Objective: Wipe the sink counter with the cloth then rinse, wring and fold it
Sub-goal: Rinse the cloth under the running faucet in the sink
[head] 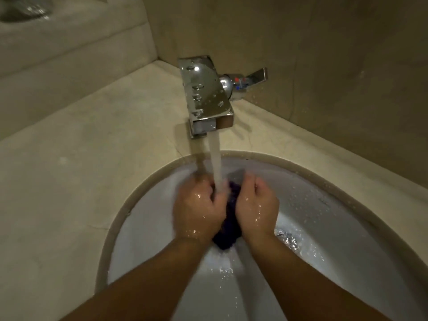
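Gripping dark cloth [228,218] between left hand [196,212], right hand [256,209] under tap stream [216,163].

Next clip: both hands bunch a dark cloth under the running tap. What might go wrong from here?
1. The water stream strikes the dark purple cloth held between the left hand and right hand. Spray, already dotting the white basin, may re-wet the beige stone counter.
2. The cloth is wadded tight, so inner folds may stay unrinsed.
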`<state>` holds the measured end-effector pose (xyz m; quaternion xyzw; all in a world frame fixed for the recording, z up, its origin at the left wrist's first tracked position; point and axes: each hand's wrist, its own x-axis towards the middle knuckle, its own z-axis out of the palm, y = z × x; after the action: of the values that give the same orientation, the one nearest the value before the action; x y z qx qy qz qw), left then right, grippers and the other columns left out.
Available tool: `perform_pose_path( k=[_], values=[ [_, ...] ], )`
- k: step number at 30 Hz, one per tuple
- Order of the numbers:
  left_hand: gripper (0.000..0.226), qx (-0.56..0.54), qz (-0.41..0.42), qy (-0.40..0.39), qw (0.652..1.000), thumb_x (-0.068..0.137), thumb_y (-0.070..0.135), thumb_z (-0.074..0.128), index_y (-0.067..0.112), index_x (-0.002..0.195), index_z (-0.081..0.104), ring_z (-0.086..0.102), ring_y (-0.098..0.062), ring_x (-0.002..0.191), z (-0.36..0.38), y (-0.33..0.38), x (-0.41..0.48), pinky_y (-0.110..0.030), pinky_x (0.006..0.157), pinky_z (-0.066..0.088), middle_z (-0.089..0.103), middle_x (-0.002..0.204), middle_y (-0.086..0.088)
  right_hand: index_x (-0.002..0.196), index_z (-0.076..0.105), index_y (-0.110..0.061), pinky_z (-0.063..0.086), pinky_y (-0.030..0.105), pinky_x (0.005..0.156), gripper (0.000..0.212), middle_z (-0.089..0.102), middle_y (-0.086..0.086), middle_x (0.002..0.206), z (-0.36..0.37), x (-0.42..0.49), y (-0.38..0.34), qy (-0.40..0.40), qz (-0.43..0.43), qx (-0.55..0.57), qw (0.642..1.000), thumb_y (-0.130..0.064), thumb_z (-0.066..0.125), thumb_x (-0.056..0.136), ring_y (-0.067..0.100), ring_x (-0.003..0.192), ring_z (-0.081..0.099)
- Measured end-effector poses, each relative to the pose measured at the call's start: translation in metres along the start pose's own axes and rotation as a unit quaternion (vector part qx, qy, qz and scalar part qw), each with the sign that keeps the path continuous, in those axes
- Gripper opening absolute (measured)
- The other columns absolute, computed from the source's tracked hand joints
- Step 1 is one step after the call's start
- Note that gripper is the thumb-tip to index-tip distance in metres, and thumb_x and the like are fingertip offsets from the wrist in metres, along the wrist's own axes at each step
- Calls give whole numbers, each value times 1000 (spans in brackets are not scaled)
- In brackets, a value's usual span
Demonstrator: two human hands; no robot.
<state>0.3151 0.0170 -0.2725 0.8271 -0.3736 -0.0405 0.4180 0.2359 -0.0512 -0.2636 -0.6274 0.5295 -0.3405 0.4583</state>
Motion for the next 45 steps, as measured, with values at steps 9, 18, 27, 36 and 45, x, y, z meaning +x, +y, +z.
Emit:
perform_pose_path(
  k=[9,18,27,36,45],
  values=[
    [36,-18,8,52,998,89,41,50,14,67,60,55,-16,78,-3,-5,-12,-34,70,49,58,88,2,78,57,-15,40,26,75,26,59,-2,93,11,-17,11,-52,38,120,991,-29,55,100,1,75,54],
    [30,219,62,-18,974,94,39,48,19,106,67,58,-25,80,23,-25,-24,-36,74,40,64,89,-2,88,64,-42,44,23,83,24,65,-17,93,22,-13,36,-17,-64,29,997,-45,41,90,4,92,60],
    [38,215,-18,-66,974,94,50,40,27,90,70,59,-19,83,28,-15,-14,-36,81,47,66,81,5,77,68,-25,47,21,63,39,66,-12,74,20,4,28,-32,-1,-58,998,-46,43,99,2,71,61],
    [22,148,17,-137,979,97,38,40,34,81,54,61,-19,77,25,-9,-4,-29,81,43,64,77,6,65,60,-27,39,24,56,44,58,-10,60,14,6,33,-20,-28,-94,995,-40,43,103,0,57,54],
    [37,71,121,50,989,96,43,40,13,88,61,44,-19,82,-36,15,15,-37,78,35,50,86,0,75,63,-31,44,9,73,29,59,-4,97,-14,-15,-21,-33,-58,127,990,-45,53,98,-4,82,57]
  ],
)
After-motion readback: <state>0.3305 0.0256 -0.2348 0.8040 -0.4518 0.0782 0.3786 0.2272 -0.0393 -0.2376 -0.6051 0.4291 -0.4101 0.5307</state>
